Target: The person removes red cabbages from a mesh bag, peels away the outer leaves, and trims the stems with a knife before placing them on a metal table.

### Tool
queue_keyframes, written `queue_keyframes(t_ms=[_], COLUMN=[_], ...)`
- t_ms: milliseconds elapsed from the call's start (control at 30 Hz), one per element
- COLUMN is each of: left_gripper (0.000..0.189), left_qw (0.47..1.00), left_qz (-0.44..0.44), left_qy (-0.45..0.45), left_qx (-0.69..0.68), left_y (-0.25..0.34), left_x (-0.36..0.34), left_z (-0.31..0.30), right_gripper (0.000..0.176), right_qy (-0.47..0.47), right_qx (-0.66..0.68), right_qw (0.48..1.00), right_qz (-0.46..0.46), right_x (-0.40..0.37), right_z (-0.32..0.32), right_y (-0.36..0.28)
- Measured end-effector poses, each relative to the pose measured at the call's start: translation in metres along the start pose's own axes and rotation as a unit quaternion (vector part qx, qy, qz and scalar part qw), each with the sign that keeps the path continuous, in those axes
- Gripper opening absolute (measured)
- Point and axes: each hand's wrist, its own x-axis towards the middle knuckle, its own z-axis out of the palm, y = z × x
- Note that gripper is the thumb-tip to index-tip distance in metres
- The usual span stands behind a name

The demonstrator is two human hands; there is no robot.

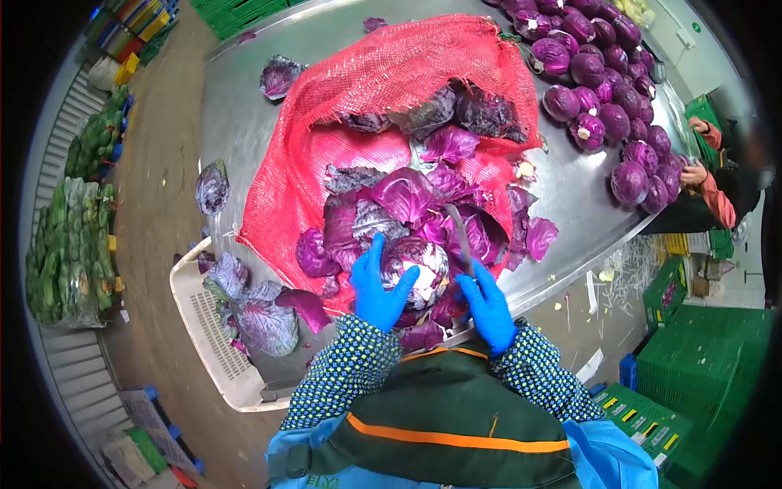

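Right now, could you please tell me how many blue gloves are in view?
2: one on the left hand gripping the red cabbage, one on the right hand holding the knife. None seems hidden.

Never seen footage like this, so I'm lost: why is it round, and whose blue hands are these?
The one picture comes from a camera on a person's head, looking down; the lens bends the edges. The blue hands are that person's own, gloved. The left hand holds a red cabbage; the right hand grips a knife. On the steel table lie a red mesh sack, loose leaves and a heap of cabbages. A white crate stands beside; another person works at the far right.
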Motion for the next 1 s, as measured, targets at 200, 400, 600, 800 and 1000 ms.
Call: queue_keyframes(t_ms=[200, 400, 600, 800, 1000], left_gripper=[0.095, 0.091, 0.086, 0.088, 0.111], left_qw=[0.993, 0.994, 0.997, 0.966, 0.992], left_qz=[-0.102, -0.100, -0.083, -0.195, -0.097], left_qy=[-0.036, -0.019, 0.000, 0.070, 0.084], left_qx=[0.051, 0.039, 0.005, -0.156, -0.019], left_y=[0.011, 0.012, 0.008, -0.008, 0.000], left_x=[-0.026, -0.021, -0.019, -0.035, -0.050], left_z=[-0.006, 0.003, 0.008, 0.000, 0.017], right_gripper=[0.040, 0.044, 0.040, 0.033, 0.027], right_qy=[-0.042, -0.048, -0.069, -0.024, 0.038], right_qx=[0.041, -0.094, 0.171, 0.103, 0.078], right_qw=[0.997, 0.993, 0.958, 0.990, 0.989], right_qz=[0.051, -0.046, 0.221, 0.098, 0.116], right_x=[0.004, 0.017, 0.027, 0.001, 0.018], right_z=[-0.002, -0.002, -0.005, 0.018, 0.000], right_y=[0.011, 0.032, -0.006, 0.010, 0.008])
